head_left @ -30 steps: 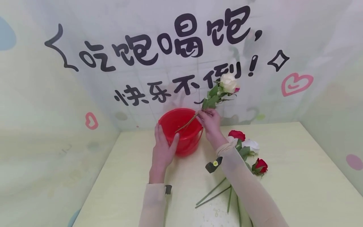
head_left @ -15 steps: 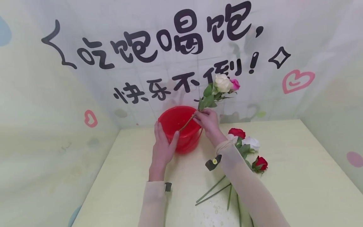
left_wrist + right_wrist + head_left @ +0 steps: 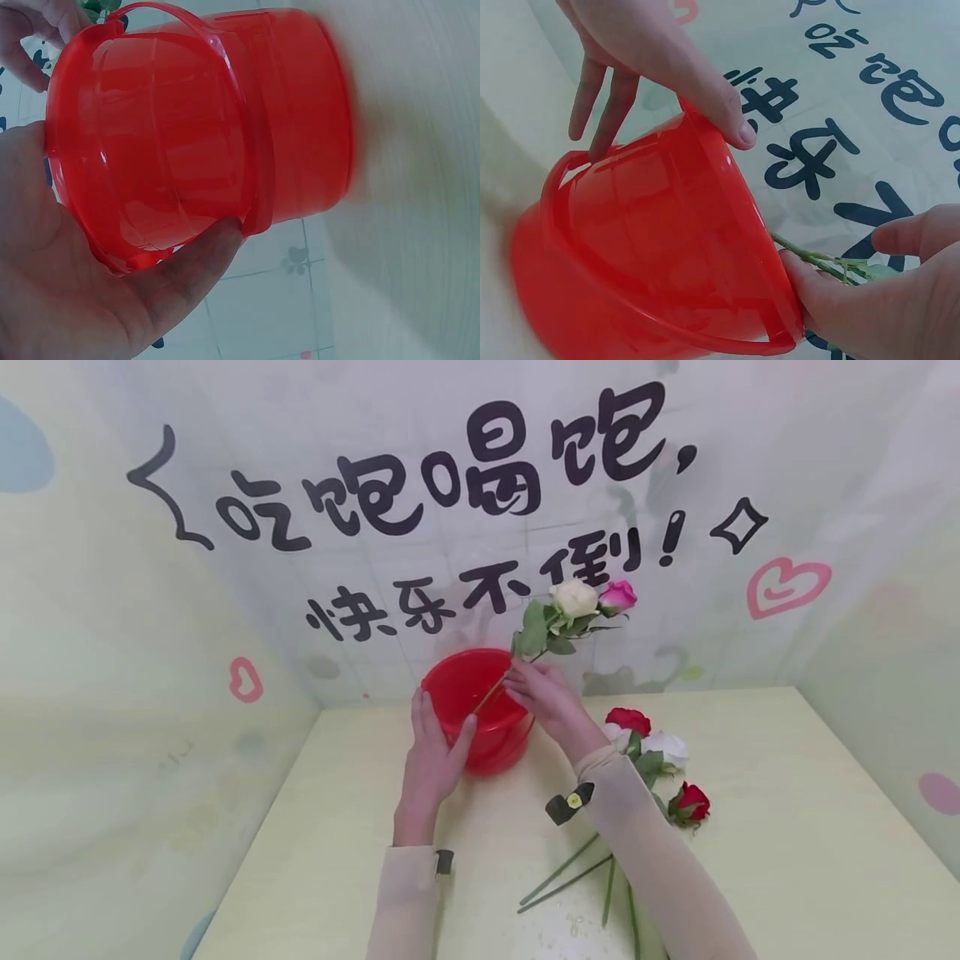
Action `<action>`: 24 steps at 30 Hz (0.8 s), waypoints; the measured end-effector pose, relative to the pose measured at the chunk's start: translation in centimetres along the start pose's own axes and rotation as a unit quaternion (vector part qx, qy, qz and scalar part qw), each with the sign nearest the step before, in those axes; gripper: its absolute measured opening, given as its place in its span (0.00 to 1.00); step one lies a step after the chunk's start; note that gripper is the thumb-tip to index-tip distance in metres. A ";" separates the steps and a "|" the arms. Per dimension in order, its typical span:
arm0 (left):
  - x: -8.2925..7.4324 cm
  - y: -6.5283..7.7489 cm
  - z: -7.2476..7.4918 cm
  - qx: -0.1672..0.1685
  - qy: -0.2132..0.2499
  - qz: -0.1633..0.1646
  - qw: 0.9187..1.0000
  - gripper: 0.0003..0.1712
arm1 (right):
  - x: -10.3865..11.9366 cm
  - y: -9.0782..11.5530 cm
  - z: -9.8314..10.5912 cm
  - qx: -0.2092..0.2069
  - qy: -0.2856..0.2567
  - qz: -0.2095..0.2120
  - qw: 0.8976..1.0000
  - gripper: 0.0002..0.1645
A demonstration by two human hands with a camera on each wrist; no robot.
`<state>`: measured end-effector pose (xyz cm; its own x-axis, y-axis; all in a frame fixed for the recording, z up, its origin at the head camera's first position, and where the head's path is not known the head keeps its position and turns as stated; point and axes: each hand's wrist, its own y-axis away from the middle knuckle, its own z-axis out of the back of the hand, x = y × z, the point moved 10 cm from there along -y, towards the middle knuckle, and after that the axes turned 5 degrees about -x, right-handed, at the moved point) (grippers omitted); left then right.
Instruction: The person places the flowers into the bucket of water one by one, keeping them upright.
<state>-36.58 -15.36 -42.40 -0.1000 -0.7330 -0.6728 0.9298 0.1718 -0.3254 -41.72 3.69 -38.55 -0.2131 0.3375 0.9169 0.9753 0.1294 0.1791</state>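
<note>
A red bucket point(image 3: 498, 752) stands on the table near the back wall, its handle hanging down the side. My left hand point(image 3: 433, 756) grips its left side, with the thumb at the rim; in the left wrist view the thumb and palm point(image 3: 82, 307) lie round the bucket wall. Over the right rim my right hand point(image 3: 551, 697) pinches the stems of a cream rose point(image 3: 574, 598) and a pink rose point(image 3: 618, 596). Their blooms lean up and right, while a stem point(image 3: 491, 693) slants down into the bucket. The right wrist view shows green stems point(image 3: 810, 256) at the rim beside the fingers.
Right of the bucket, partly under my right forearm, lie more roses: a red one point(image 3: 628, 720), a white one point(image 3: 666, 749) and another red one point(image 3: 692, 803). Their stems point(image 3: 564, 870) point toward the front. A printed wall sheet point(image 3: 390, 610) hangs close behind the bucket.
My right hand has moved down and left with the two roses, and the stem reaches deeper into the bucket. The pink bloom now shows fully beside the cream one. My left hand stays on the bucket.
</note>
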 end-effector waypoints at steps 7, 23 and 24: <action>-0.1 0.0 0.0 -0.001 0.000 -0.006 1.000 0.60 | -0.5 -0.1 -0.2 0.050 -0.040 -0.015 0.998 0.36; -0.1 0.0 -0.1 -0.007 0.003 0.000 1.000 0.62 | -0.5 0.1 0.3 0.049 -0.050 -0.035 0.997 0.37; 0.0 0.1 -0.1 -0.007 0.004 0.001 1.000 0.62 | -0.6 0.1 0.4 0.050 -0.055 -0.038 0.997 0.37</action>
<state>-36.55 -15.25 -42.47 -0.1008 -0.7277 -0.6784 0.9251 0.1824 -0.3331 -41.51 3.90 -39.19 -0.2959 0.4221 0.8569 0.9468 0.2488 0.2044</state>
